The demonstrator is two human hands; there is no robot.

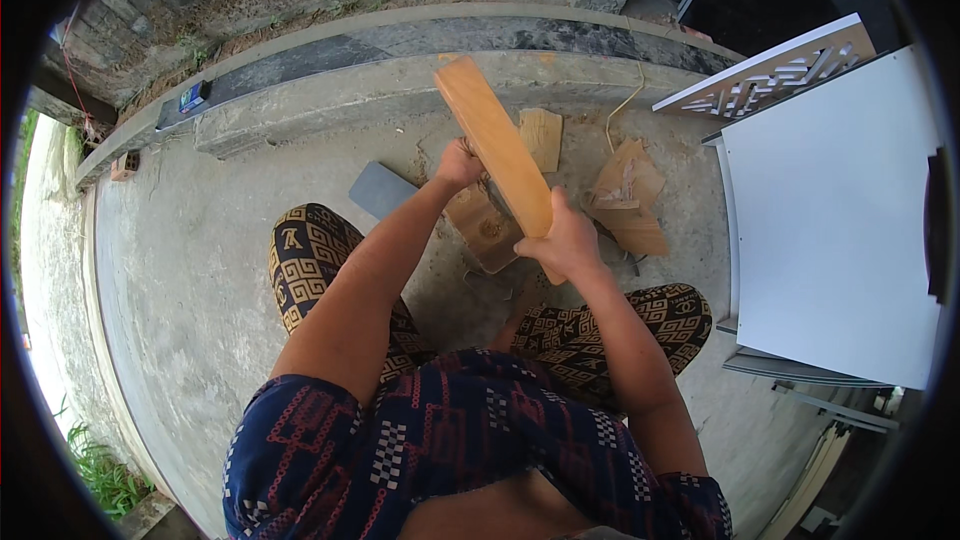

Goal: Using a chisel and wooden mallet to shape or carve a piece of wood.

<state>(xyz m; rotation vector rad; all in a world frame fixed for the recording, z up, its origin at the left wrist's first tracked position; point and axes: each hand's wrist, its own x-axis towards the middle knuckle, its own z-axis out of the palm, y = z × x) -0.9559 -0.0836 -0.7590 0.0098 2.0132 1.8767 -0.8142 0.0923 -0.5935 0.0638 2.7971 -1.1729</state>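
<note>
Orange-brown and smooth, a long wooden board slants above the concrete floor, held in both hands. The right hand closes around its lower end (thumb upright beside the edge); the left hand curls at its left edge, fingers partly hidden. Wood scraps lie beneath, near a grey panel.
</note>
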